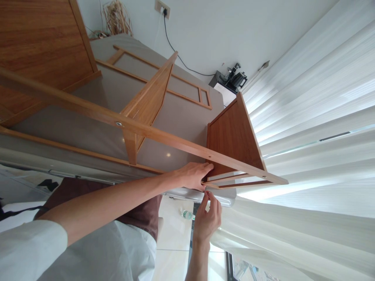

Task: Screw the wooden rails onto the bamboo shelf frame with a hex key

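A partly joined wooden shelf frame [164, 134] lies on its side across the table, with its boards standing up from it. My left hand [193, 175] reaches in from the left and grips the frame's near lower rail, close to the right end board [234, 136]; its fingertips are partly hidden behind the wood. Just below that corner, my right hand [208, 216] pinches a small thin metal piece [206, 189] between thumb and forefinger, against or very near the rail's edge. Whether it is a screw or a key tip is too small to tell.
A loose ladder-like wooden frame [187, 99] lies flat on the grey tabletop [187, 134]. Behind stand a black box with a kettle [238, 80] and a wall socket [162, 8] with cords. White curtains [316, 156] hang at right. A plastic bottle [186, 214] is on the floor.
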The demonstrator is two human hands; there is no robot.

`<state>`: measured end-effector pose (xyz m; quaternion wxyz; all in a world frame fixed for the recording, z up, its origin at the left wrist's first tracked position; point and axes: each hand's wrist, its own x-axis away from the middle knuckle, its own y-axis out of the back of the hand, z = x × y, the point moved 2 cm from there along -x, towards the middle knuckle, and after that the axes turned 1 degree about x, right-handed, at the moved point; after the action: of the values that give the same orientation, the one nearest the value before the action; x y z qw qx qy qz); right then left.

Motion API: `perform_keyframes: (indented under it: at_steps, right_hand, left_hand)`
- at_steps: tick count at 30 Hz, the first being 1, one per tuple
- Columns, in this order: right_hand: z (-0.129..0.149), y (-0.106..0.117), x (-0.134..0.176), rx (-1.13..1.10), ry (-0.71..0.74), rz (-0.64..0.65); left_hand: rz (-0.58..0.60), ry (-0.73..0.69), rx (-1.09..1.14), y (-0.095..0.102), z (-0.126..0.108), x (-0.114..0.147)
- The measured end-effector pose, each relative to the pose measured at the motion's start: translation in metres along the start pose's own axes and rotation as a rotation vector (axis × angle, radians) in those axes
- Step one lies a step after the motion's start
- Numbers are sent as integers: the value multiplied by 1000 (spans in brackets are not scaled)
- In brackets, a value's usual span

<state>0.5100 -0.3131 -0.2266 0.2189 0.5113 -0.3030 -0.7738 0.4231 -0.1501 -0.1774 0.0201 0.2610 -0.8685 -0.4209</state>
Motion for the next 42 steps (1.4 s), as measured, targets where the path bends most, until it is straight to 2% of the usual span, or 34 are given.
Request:
perform_keyframes:
  at_steps: [3, 5, 8, 11, 16, 19, 24, 26, 30, 32, 36, 42]
  right_hand:
    - [1, 1, 1, 0, 20, -3]
    - [2, 2, 0, -21, -46, -20]
    - [2, 3, -2, -89, -301, -31]
    - [-4, 2, -3, -216, -563, 42]
    - [-13, -7, -5, -631, -815, 166]
    - [-14, -12, -6, -743, -900, 181]
    - [-13, -8, -6, -723, -902, 124]
    - [-10, -4, -5, -633, -853, 108]
    - [0, 5, -5, -218, -577, 76]
    - [5, 6, -5, -108, -460, 48]
    - [7, 3, -5, -63, -353, 13]
    - [6, 3, -7, -38, -309, 6]
  left_hand:
    - [-1, -6, 6, -1, 1, 0]
    - [-8, -8, 6, 0, 1, 0]
    - [-6, -3, 2, 0, 0, 1]
    - [-11, -9, -3, -1, 1, 1]
    - [-39, -28, 12, -3, 2, 0]
    - [-32, -16, 19, -3, 1, 0]
    - [-40, -24, 4, -2, 0, 1]
    - [-44, -34, -6, -2, 0, 1]
    - [-42, -37, -23, -1, 0, 1]
    - [-43, -38, -27, -1, 0, 2]
    - [-43, -33, -24, 0, 0, 2]
    - [-36, -21, -30, -2, 1, 1]
